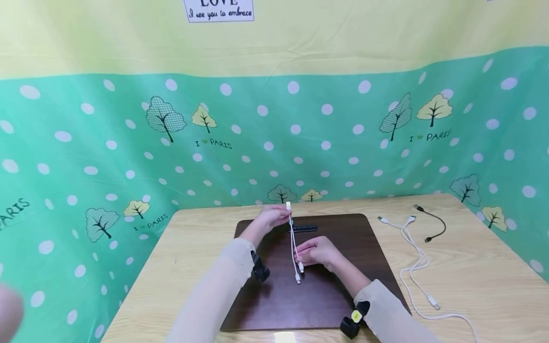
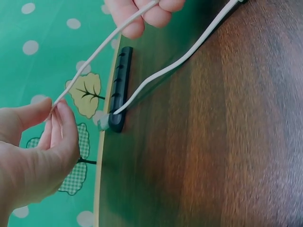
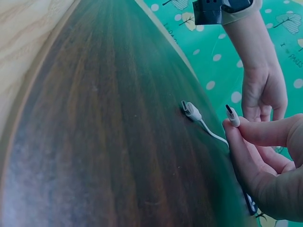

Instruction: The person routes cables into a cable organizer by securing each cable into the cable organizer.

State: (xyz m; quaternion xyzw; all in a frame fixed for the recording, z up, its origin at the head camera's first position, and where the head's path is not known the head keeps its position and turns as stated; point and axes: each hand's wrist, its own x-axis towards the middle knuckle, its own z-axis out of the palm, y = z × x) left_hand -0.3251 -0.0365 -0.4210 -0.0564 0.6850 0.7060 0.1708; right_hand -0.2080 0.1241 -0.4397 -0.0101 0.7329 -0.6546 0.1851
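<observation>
A white charging cable (image 2: 97,52) stretches between both hands above a dark wood-grain board (image 1: 274,305). At the far end, my left hand (image 1: 274,216) pinches it near its white USB plug (image 1: 288,206). My right hand (image 1: 318,251) pinches the nearer end between thumb and fingertips, its small connector (image 3: 232,116) sticking out past them. Below runs a second white cable (image 2: 175,64), seated in the end slot of a black cable clip strip (image 2: 121,85) at the board's far edge. That cable's connector (image 3: 191,111) lies over the board.
On the wooden table (image 1: 171,267), right of the board, are loose white cables (image 1: 422,262) and a short black cable (image 1: 442,221). A green dotted cloth (image 1: 240,166) hangs behind the table. At the left edge part of a blurred pinkish shape (image 1: 8,312) shows.
</observation>
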